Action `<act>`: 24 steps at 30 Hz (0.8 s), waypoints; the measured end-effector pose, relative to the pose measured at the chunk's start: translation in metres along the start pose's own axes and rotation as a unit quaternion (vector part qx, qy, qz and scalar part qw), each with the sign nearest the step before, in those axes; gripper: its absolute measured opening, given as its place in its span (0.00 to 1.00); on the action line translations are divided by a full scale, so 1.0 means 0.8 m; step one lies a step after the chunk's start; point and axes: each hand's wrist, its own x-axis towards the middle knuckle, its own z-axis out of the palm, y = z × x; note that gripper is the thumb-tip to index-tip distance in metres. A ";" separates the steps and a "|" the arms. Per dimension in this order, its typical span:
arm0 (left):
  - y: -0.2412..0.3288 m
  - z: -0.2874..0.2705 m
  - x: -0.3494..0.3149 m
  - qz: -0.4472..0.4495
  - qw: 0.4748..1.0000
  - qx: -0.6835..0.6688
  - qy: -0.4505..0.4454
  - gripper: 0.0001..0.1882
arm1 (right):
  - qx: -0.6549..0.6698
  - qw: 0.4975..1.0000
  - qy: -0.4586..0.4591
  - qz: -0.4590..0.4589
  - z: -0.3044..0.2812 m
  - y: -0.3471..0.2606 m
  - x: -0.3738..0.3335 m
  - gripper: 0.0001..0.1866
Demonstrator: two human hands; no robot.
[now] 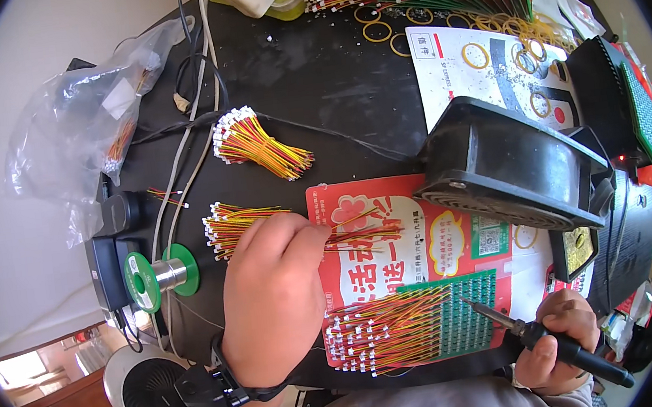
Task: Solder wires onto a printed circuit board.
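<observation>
My right hand [559, 338] grips a soldering iron [576, 353] whose tip points left over a green circuit board [472, 311]. Rows of red and yellow wires with white connectors [387, 332] run leftward from the board. My left hand [276, 256] is closed over a loose bundle of wires [225, 228]. White plugs of this bundle show left of the hand, and bare wire ends [365, 235] stick out to its right. The fingertips are hidden behind the hand. A red printed sheet [322, 204] lies under the board and the wire ends.
A black fan [509, 164] stands right of centre, with a sponge tray [577, 252] beside it. A banded wire bundle [260, 143] lies farther back. Left are a solder spool [163, 276], cables [199, 129] and a plastic bag [71, 119]. Rubber bands [377, 31] lie at the back.
</observation>
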 end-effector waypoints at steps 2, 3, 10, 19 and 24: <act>0.002 0.001 -0.001 -0.009 1.000 0.004 -0.014 0.08 | -0.010 1.000 0.003 -0.013 0.000 0.001 -0.001 0.18; 0.001 0.001 0.000 -0.008 1.000 0.003 -0.014 0.08 | -0.011 1.000 0.003 -0.013 -0.001 0.001 -0.002 0.18; -0.005 -0.012 -0.003 -0.017 1.000 -0.018 -0.001 0.12 | 0.031 0.999 0.019 -0.041 -0.003 0.011 -0.003 0.17; 0.071 0.001 -0.030 0.026 0.913 -0.393 -0.108 0.10 | 0.164 0.986 0.006 -0.032 -0.007 0.020 0.007 0.21; 0.075 -0.002 -0.039 -0.009 0.910 -0.388 -0.146 0.08 | 0.197 0.980 -0.008 -0.016 -0.006 0.024 0.005 0.26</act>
